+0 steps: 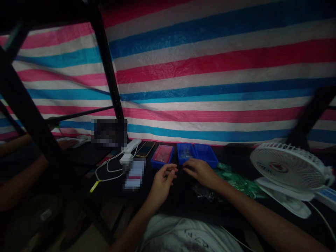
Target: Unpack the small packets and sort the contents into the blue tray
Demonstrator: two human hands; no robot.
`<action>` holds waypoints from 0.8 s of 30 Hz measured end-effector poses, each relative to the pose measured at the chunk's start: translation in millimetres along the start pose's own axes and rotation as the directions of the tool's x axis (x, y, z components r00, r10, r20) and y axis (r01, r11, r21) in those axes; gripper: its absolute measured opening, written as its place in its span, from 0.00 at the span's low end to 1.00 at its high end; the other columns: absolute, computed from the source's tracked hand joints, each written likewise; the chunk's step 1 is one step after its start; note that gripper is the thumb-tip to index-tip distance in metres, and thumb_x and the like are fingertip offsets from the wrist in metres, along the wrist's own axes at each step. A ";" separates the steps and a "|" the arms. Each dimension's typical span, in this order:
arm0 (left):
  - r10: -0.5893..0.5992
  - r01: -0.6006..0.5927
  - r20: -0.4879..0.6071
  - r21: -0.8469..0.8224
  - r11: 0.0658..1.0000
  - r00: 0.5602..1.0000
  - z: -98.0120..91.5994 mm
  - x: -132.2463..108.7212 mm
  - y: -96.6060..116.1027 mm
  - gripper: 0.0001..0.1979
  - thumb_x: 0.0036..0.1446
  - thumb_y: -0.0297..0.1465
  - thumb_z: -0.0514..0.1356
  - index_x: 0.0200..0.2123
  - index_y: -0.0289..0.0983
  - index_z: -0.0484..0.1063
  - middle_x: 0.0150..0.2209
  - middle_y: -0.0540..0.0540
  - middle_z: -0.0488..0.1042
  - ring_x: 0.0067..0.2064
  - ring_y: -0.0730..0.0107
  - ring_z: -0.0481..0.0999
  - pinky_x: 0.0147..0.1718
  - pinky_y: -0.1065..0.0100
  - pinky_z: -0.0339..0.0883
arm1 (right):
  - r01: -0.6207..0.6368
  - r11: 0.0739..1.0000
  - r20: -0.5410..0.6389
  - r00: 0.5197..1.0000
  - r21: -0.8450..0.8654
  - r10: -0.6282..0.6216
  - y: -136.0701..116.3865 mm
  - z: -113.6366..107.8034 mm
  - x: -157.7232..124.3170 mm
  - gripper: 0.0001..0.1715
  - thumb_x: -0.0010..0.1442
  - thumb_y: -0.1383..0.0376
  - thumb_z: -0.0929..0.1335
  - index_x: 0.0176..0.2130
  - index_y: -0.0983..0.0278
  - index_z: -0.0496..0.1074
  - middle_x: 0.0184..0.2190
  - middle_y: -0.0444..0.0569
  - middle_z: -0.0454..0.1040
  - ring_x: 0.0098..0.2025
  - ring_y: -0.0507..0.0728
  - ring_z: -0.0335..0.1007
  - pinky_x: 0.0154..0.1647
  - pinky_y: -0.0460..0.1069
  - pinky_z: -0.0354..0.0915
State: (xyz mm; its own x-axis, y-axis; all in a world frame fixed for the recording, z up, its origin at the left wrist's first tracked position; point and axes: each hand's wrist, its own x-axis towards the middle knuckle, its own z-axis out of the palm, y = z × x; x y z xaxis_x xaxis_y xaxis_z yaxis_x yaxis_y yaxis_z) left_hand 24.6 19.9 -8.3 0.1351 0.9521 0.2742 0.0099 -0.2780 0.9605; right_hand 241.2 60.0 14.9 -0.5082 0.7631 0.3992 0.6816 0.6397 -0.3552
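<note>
On the black bench [181, 187], a white fan [286, 169] and green plastic [243, 183] crowded the right side, a phone [145, 149] and white adapter [126, 159] the left; the right hand [201, 172] partly blocked the middle blue bin's [185, 152] near edge. Left blue bin [158, 164], reddish contents [162, 154] inside, sat just beyond the left hand [164, 179], long axis fore-aft, far end angled slightly right. Both hands' fingers were curled; couldn't tell if tips met or gripped anything.

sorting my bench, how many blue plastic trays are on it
3. The left tray holds something pinkish red; the middle tray stands to its right; the right tray adjoins that one. More may be hidden in the dark.
</note>
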 end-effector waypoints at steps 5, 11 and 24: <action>0.008 -0.008 -0.001 -0.007 1.000 1.000 -0.1 0.3 -0.9 0.16 0.64 0.39 0.59 0.50 0.37 0.74 0.46 0.39 0.78 0.40 0.64 0.78 0.29 0.71 0.67 | 0.011 0.999 0.123 0.992 -0.045 -0.005 1.8 2.3 -3.0 0.18 0.65 0.57 0.71 0.53 0.59 0.75 0.49 0.52 0.77 0.49 0.62 0.75 0.48 0.52 0.66; 0.005 -0.005 -0.005 -0.014 1.000 1.000 -0.9 -0.6 1.5 0.16 0.63 0.40 0.60 0.49 0.37 0.74 0.46 0.39 0.78 0.40 0.64 0.78 0.29 0.71 0.67 | 0.069 0.997 0.128 0.989 0.028 -0.072 -1.3 0.2 -1.5 0.12 0.70 0.66 0.65 0.50 0.60 0.76 0.44 0.50 0.77 0.45 0.59 0.75 0.45 0.50 0.65; -0.009 0.009 0.023 -0.013 1.000 1.000 -0.5 0.2 -1.1 0.17 0.63 0.39 0.60 0.50 0.37 0.74 0.45 0.40 0.78 0.40 0.64 0.78 0.29 0.71 0.66 | -0.023 0.802 -0.070 0.994 0.597 0.081 -1.1 -0.7 6.1 0.12 0.66 0.56 0.70 0.40 0.62 0.70 0.35 0.44 0.71 0.35 0.54 0.68 0.36 0.47 0.63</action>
State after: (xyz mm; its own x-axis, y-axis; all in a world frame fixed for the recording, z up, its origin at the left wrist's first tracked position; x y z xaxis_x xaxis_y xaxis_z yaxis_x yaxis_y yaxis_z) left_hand 24.0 20.5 -9.3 0.1577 0.9514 0.2647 -0.0014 -0.2678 0.9635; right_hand 237.8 63.9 18.4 -0.4129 0.8043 0.4274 0.2443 0.5498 -0.7988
